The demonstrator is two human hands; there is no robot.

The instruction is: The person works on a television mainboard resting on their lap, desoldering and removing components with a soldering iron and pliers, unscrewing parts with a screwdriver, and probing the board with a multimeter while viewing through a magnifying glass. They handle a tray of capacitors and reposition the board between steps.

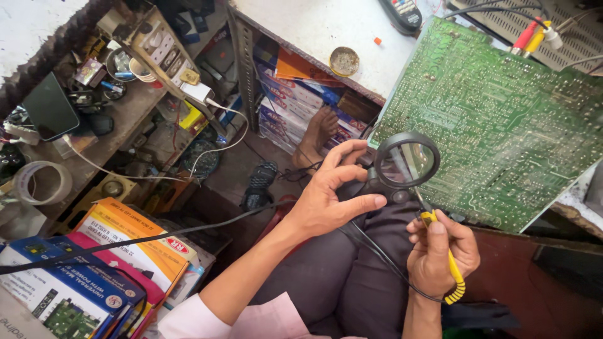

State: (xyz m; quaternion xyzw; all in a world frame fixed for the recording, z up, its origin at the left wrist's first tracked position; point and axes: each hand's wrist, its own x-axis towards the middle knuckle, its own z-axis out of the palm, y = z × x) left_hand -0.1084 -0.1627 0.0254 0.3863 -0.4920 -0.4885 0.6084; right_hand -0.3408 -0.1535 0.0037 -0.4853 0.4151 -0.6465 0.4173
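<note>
The left hand (326, 201), at the middle of the frame, has its grip closed on the black handle of a magnifier (406, 161), thumb along the lower side and fingers curled over the top. The round lens sits just right of the fingers, over the lower left edge of a green board (502, 119). The board fills the upper right of the frame, tilted, solder side up, its lower edge resting near the person's lap.

The right hand (440, 251), lower right of centre, is closed around a yellow-handled iron (449, 263); its thin tip points up toward the underside of the lens, close to the board's edge. A yellow coiled end sticks out below the fist. A black cord (370, 245) runs from under the left hand across the dark trousers to the right wrist.

Above the board, red, yellow and white plugs (534, 34) sit at the upper right. On the white desk (314, 25) at the top lie a round tin (344, 61) and a remote (402, 14). Stacked boxes (107, 276) crowd the lower left, with another black cable laid across them. At the left are a phone (50, 107), a tape roll (41, 182) and a switch panel (157, 47) amid clutter. A bare foot (317, 135) and a sandal (259, 185) show on the floor below the desk.
</note>
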